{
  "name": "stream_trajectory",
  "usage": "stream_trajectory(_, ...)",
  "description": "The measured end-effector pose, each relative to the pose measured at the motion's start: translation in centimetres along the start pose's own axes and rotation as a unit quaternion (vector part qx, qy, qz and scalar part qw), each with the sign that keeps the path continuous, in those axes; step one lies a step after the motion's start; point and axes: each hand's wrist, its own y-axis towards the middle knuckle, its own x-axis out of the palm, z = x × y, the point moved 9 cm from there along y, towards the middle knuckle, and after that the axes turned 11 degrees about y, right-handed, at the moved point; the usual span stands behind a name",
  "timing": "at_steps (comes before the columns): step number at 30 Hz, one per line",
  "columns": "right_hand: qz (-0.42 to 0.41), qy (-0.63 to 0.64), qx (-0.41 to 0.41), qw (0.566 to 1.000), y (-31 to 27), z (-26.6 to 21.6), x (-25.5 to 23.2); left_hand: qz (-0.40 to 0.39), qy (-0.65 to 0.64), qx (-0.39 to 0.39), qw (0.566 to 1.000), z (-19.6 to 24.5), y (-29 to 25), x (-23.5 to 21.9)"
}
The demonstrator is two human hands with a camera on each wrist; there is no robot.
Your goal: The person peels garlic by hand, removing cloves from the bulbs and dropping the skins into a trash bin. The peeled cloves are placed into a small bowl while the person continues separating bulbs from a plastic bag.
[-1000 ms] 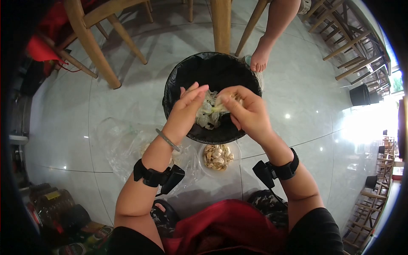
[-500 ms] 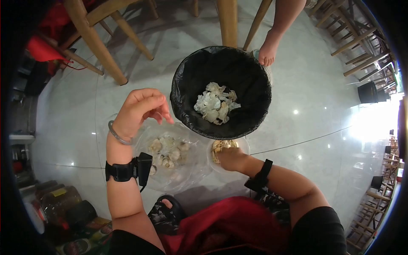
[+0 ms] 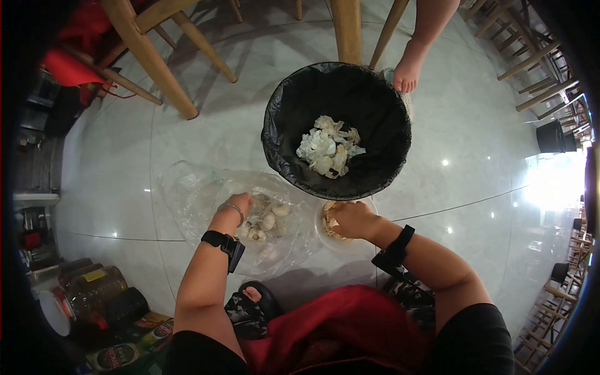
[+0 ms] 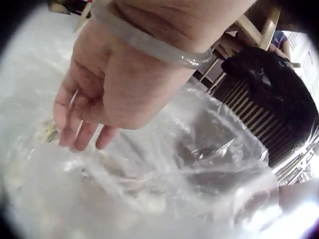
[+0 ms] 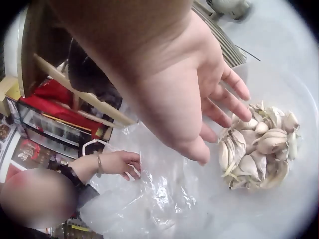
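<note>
My left hand point(image 3: 240, 204) reaches down at a clear plastic bag point(image 3: 187, 187) that holds several garlic bulbs point(image 3: 267, 220). In the left wrist view its fingers point(image 4: 85, 134) hang loosely down at the bag's film, which blurs what lies under it. My right hand point(image 3: 351, 219) hovers at a round translucent bowl point(image 3: 340, 245) with separated garlic cloves point(image 5: 259, 149) piled in it. Seen from the right wrist, that hand's fingers are spread, with nothing gripped, and the fingertips come right at the edge of the pile.
Beyond the bowl stands a bin point(image 3: 275, 156) lined with a black bag, papery garlic skins point(image 3: 329, 147) inside. A bare foot point(image 3: 407, 67) is behind it. Wooden chair legs point(image 3: 172, 62) rise at the back left; large bottles point(image 3: 97, 290) stand at the lower left.
Both hands have come back from over the bin: the right went down to the bowl, the left swung out and then down to the bag. Garlic skins now lie loose in the bin.
</note>
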Motion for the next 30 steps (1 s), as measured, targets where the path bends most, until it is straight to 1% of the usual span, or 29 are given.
stream_trajectory(1, 0.005, -0.002, -0.004, 1.0, 0.0, -0.1, 0.0, -0.028, -0.01, 0.019, 0.999, 0.4, 0.0, 0.7)
stream_trajectory(2, 0.001, -0.002, -0.006, 1.0, 0.0, 0.0, 0.1, -0.075, -0.088, 0.006, 0.993, 0.4, -0.1, 1.7)
stream_trajectory(4, -0.008, -0.001, -0.009, 1.0, -0.1, 0.0, -0.1, -0.166, -0.238, -0.02, 0.957, 2.7, -2.7, 1.5)
stream_trajectory(6, -0.011, -0.019, 0.008, 1.0, 0.1, 0.3, 0.3, -0.108, -0.101, 0.055, 0.987, 4.2, -2.1, 0.8)
stream_trajectory(7, -0.013, -0.029, 0.017, 0.999, 0.2, 0.4, 0.6, -0.077, -0.031, 0.092, 0.992, 5.1, -1.9, 0.7)
stream_trajectory(10, 0.019, -0.032, -0.015, 0.999, 0.1, -0.5, 0.3, 0.085, 0.033, 0.021, 0.996, 5.8, -1.7, 1.1)
stream_trajectory(13, 0.004, 0.0, -0.037, 0.999, 0.2, -1.8, 0.3, 0.075, 0.049, 0.044, 0.995, 5.8, -0.6, 2.0)
stream_trajectory(14, 0.0, 0.006, -0.056, 0.998, 0.0, -2.6, 0.3, 0.04, 0.044, 0.029, 0.998, 5.1, -0.2, 2.5)
stream_trajectory(16, -0.007, 0.017, -0.093, 0.995, -0.7, -4.4, -0.1, -0.029, 0.031, 0.0, 0.999, 4.4, -0.8, 1.1)
stream_trajectory(18, -0.113, 0.06, -0.1, 0.987, -1.7, -6.5, -0.1, -0.124, -0.062, -0.053, 0.989, 3.5, -2.3, -0.3)
stream_trajectory(19, -0.167, 0.082, -0.103, 0.977, -2.5, -8.0, -0.5, -0.171, -0.109, -0.079, 0.976, 3.1, -3.5, -0.9)
stream_trajectory(20, -0.185, 0.166, -0.147, 0.957, -3.5, -10.3, -2.1, -0.17, -0.169, -0.063, 0.969, 3.0, -4.5, -2.3)
stream_trajectory(21, -0.202, 0.248, -0.19, 0.928, -4.5, -12.4, -3.9, -0.169, -0.228, -0.046, 0.958, 2.9, -5.7, -3.9)
stream_trajectory(23, -0.171, 0.338, -0.244, 0.893, -6.0, -14.9, -7.7, -0.173, -0.266, 0.033, 0.948, 3.8, -8.9, -9.1)
stream_trajectory(25, -0.076, 0.38, -0.258, 0.885, -6.9, -15.6, -12.8, -0.082, -0.402, 0.082, 0.908, 3.8, -13.4, -15.0)
stream_trajectory(27, 0.086, 0.398, -0.262, 0.875, -7.6, -14.7, -17.2, 0.006, -0.432, 0.159, 0.888, 3.8, -16.8, -19.6)
stream_trajectory(28, 0.166, 0.402, -0.263, 0.861, -8.0, -14.0, -19.1, 0.062, -0.466, 0.192, 0.862, 4.5, -18.3, -21.7)
stream_trajectory(30, 0.264, 0.386, -0.25, 0.848, -8.5, -12.4, -21.2, 0.17, -0.524, 0.257, 0.794, 7.4, -20.9, -24.7)
